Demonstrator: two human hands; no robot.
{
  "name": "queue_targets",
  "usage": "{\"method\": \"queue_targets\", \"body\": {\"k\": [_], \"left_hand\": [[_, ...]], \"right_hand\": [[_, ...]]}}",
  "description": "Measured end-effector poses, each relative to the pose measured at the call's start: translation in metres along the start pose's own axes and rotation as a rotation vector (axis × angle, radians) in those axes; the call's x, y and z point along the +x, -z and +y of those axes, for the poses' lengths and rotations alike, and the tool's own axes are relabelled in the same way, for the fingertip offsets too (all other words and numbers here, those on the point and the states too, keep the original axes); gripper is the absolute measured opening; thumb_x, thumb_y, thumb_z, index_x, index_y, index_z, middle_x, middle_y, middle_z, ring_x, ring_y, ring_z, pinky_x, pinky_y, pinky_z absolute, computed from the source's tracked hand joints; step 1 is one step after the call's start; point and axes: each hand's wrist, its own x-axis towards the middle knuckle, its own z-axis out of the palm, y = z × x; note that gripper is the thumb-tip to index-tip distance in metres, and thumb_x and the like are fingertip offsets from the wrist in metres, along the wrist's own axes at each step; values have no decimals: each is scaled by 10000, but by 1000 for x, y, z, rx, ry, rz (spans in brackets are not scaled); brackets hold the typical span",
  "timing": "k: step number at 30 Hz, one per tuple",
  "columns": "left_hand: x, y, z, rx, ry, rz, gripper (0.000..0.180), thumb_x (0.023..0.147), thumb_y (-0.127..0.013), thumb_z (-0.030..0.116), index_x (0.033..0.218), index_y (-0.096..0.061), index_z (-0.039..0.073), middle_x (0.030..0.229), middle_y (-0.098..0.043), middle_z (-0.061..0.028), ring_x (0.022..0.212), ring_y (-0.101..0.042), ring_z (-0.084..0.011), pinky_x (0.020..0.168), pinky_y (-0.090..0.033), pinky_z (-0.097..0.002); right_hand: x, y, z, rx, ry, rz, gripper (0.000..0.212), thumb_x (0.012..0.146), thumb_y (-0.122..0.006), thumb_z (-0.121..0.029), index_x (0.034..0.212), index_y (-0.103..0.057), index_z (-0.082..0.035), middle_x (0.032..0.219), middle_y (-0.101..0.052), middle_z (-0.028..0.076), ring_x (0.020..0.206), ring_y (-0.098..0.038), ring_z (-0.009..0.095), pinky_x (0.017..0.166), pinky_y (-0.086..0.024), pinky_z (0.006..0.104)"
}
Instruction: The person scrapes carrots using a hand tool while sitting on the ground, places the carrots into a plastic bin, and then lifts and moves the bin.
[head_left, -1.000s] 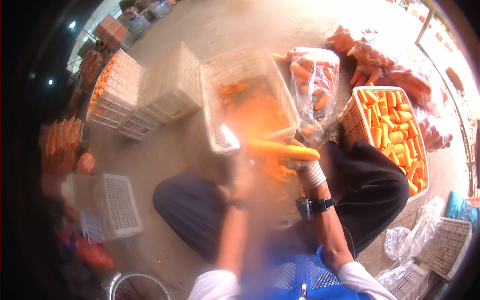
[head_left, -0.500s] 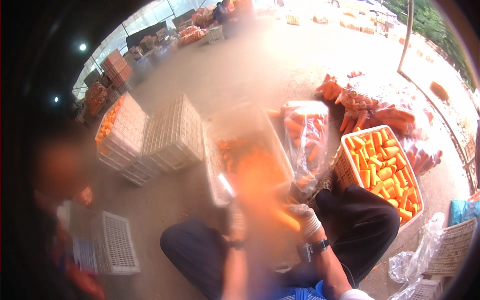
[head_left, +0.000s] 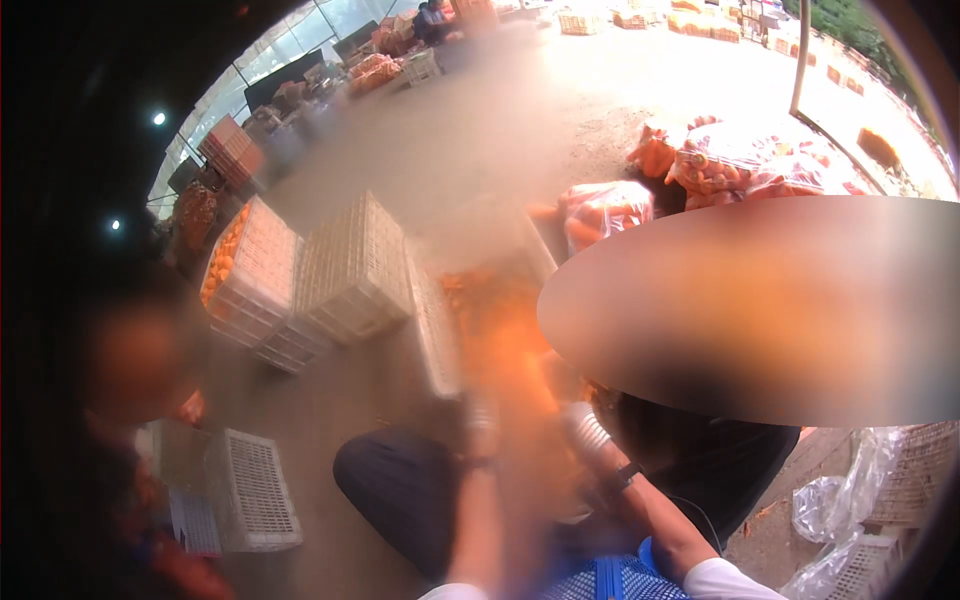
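Observation:
Both my hands are at the near end of a pale plastic tub (head_left: pixel 432 335) that stands between my legs. Orange carrots (head_left: pixel 505 325) lie in it, hazy and smeared. My left hand (head_left: pixel 482 415), in a pale glove, is by the tub's near left corner; its fingers are too blurred to show what they hold. My right hand (head_left: pixel 578 405), in a light glove with a striped cuff, reaches forward over the tub's near right side. Its fingertips fade into the orange blur, so I cannot tell whether a carrot is in them.
Left of the tub stand stacked crates (head_left: pixel 350 270), one with orange pieces (head_left: pixel 228 255). Another person (head_left: pixel 140 370) is at far left beside a white crate (head_left: pixel 255 490). Bagged carrots (head_left: pixel 605 210) lie beyond the tub. A blurred oval hides the right side. Clear plastic (head_left: pixel 850 490) lies lower right.
My right hand has moved forward and left, and the carrot seen at it before no longer shows. The view has shifted slightly. A blurred oval now covers the carrot crate at right.

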Motion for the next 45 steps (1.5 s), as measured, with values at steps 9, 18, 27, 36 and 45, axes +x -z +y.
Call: {"method": "queue_targets", "body": {"k": [9,18,27,36,45], "left_hand": [[-9,-23,34,64,80,-39,186,853,-680,212,923,-672,40,700,-592,0,538,-488,-103,478,-398,-249],[4,-30,-3,1303,-670,-202,133,808,-702,62,908,-645,-4,740,-642,-64,637,-621,-158,565,-498,-251],[12,-49,44,429,-95,-180,193,770,-760,89,898,-635,16,738,-636,-53,596,-606,-156,531,-482,-239],[11,-57,74,-857,414,-306,237,839,-659,79,1060,-598,16,844,-672,-148,632,-652,-247,521,-529,-342],[6,-61,56,-493,132,-375,382,938,-433,226,981,-550,-135,859,-647,-248,644,-633,-301,545,-545,-337]], "right_hand": [[18,28,4,-156,76,132,193,928,-556,-208,972,-630,-35,812,-612,4,708,-545,99,584,-461,268],[28,33,13,-278,73,192,211,919,-571,-220,934,-647,-23,798,-633,4,695,-550,100,574,-454,282],[45,41,19,-415,55,198,234,909,-586,-232,896,-664,-12,785,-654,5,683,-555,101,565,-448,296],[58,71,47,-583,5,129,245,898,-598,-232,904,-661,5,735,-621,-5,682,-540,90,560,-449,295],[54,44,18,-280,-119,185,180,884,-568,-155,873,-649,5,686,-563,-30,605,-496,56,495,-405,255]]}}
